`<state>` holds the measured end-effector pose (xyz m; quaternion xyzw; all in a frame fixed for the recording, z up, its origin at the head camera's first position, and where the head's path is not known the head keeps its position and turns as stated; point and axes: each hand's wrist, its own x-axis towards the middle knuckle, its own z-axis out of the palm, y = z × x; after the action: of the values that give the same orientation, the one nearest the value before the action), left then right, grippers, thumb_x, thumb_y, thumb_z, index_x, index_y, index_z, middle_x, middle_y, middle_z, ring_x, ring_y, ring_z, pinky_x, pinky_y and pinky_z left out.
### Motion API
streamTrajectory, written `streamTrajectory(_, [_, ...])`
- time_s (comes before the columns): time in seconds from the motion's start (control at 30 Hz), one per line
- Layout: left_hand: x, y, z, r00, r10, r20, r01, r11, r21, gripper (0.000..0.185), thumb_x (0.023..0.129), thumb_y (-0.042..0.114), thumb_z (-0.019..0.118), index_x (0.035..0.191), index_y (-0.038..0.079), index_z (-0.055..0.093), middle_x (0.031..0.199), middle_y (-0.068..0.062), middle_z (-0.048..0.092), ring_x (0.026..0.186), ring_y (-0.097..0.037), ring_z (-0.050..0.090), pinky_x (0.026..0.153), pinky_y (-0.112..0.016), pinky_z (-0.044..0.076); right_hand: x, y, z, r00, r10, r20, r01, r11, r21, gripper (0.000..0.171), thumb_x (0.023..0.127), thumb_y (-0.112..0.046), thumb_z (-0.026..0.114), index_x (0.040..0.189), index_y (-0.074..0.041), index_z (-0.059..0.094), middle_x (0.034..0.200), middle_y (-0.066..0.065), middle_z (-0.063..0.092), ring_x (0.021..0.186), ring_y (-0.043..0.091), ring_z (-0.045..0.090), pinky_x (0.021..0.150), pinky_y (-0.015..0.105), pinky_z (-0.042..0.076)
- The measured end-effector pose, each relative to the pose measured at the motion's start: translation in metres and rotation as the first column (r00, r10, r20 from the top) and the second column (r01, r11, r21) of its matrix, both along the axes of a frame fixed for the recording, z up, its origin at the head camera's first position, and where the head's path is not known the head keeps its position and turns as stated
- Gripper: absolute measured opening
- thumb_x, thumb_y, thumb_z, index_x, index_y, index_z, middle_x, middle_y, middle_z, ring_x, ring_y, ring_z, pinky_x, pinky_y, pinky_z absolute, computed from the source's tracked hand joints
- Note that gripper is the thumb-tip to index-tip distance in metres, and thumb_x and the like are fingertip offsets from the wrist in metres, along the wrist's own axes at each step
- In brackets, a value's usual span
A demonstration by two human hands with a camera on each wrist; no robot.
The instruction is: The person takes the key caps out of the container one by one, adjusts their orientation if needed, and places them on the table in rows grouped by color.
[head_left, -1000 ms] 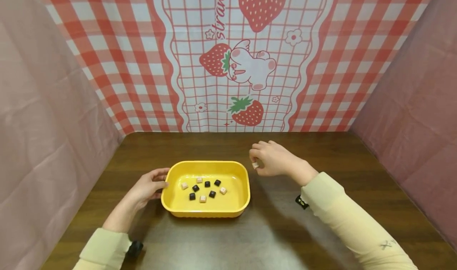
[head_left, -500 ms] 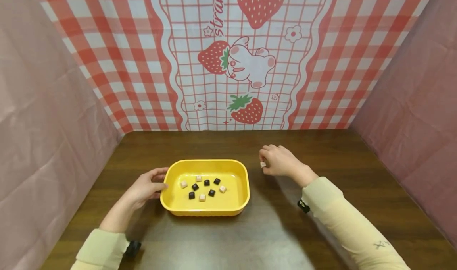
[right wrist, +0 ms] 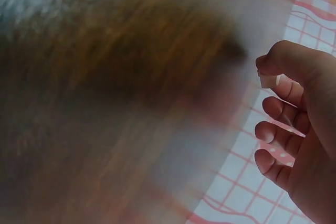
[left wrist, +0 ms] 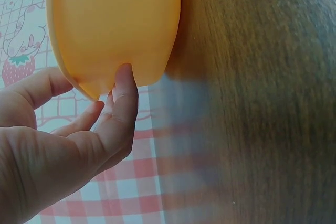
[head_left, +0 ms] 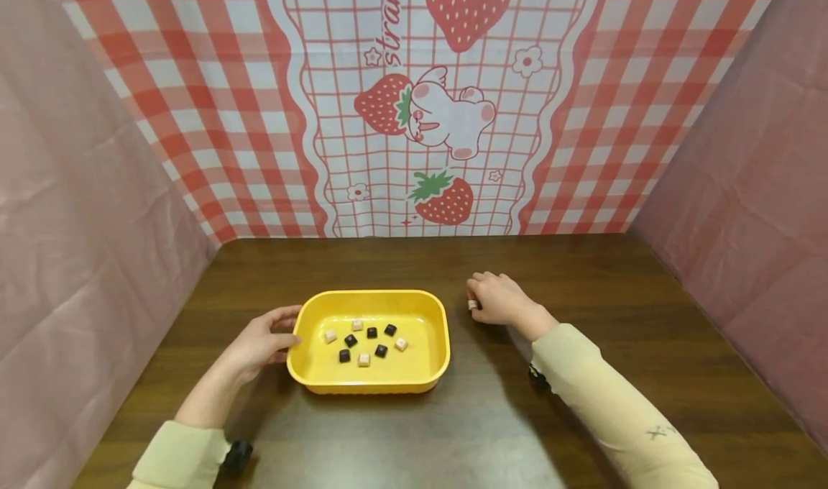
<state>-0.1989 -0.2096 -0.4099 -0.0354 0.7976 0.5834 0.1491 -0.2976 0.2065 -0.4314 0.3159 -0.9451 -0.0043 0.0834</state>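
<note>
Two hands show in the head view. Compared with the frame a second ago, the right hand [head_left: 497,300] has moved away from the yellow tray [head_left: 440,331], to the right and lower, and now sits close over the wooden table [head_left: 621,316]; the left hand [head_left: 264,341] has stayed at the tray's left end. The right hand pinches a small pale cube [head_left: 473,304] between thumb and forefinger, its other fingers curled in. The cube is outside the tray, just right of its far right corner. The left hand's fingers are spread loosely, with the thumb tip touching the tray's left wall and the fingers at the rim. Eight small cubes lie in the tray, four pale cubes [head_left: 364,359] and four dark cubes [head_left: 371,332], scattered near its middle. A strawberry-print cloth [head_left: 446,108] hangs behind the table.

From the left wrist, the left hand [left wrist: 58,145] is seen from behind the palm: the thumb presses flat against the tray's [left wrist: 115,19] outer wall, while the fingers reach to its rim and do not clamp it.

From the right wrist, the blurred table [right wrist: 115,93] fills most of the picture. The right hand [right wrist: 299,129] holds the pale cube [right wrist: 270,81] pinched under the bent forefinger; the thumb itself is hidden, and the remaining three fingers curl below.
</note>
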Motion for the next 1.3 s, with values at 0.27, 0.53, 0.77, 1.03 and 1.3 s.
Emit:
streamTrajectory(0.27, [-0.001,-0.001,0.0,1.0,-0.008,0.006,0.008,1.0,0.007,0.06,0.089,0.0,0.056,0.143,0.0,0.032,0.135,-0.028,0.041,0.097,-0.026,0.058,0.072,-0.035,0.054,-0.006,-0.001,-0.004,0.998,-0.039,0.039,0.039,0.999,-0.005,0.02,0.071,-0.022,0.07,0.073,-0.017,0.051,0.074,-0.003,0.048,0.071,0.018,0.051,0.055,0.034,0.039])
streamTrajectory(0.53, [-0.002,-0.002,0.001,1.0,-0.015,0.02,0.015,1.0,-0.005,0.061,0.088,0.001,0.057,0.144,0.001,0.032,0.136,-0.027,0.04,0.096,-0.025,0.057,0.071,-0.035,0.054,-0.008,-0.001,-0.002,0.993,-0.051,0.105,0.052,0.999,-0.008,0.019,0.075,-0.023,0.068,0.076,-0.016,0.051,0.075,-0.003,0.048,0.068,0.015,0.05,0.054,0.033,0.04])
streamTrajectory(0.77, [-0.002,-0.002,0.002,1.0,-0.016,0.024,0.016,1.0,-0.001,0.061,0.088,0.001,0.058,0.144,0.001,0.032,0.136,-0.027,0.041,0.096,-0.025,0.057,0.07,-0.034,0.054,-0.009,-0.001,-0.001,0.981,-0.072,0.178,0.074,0.997,-0.002,0.017,0.076,-0.023,0.068,0.08,-0.016,0.053,0.079,-0.002,0.049,0.069,0.015,0.049,0.055,0.031,0.04])
streamTrajectory(1.03, [-0.004,-0.002,0.001,1.0,-0.019,0.013,0.019,1.0,0.007,0.062,0.088,0.001,0.059,0.143,0.0,0.032,0.134,-0.027,0.041,0.093,-0.024,0.058,0.07,-0.034,0.054,-0.008,0.004,0.002,0.982,-0.079,0.174,0.081,0.997,-0.004,0.022,0.074,-0.027,0.072,0.085,-0.016,0.056,0.08,-0.002,0.05,0.07,0.015,0.049,0.055,0.031,0.04])
streamTrajectory(1.3, [-0.003,-0.003,-0.001,1.0,-0.02,0.011,0.02,1.0,0.021,0.062,0.088,0.0,0.058,0.143,-0.001,0.031,0.134,-0.027,0.041,0.094,-0.024,0.059,0.07,-0.035,0.055,-0.001,0.003,0.019,0.99,-0.064,0.129,0.068,0.997,-0.028,0.028,0.074,-0.033,0.074,0.087,-0.016,0.056,0.081,-0.002,0.05,0.075,0.018,0.048,0.058,0.033,0.041])
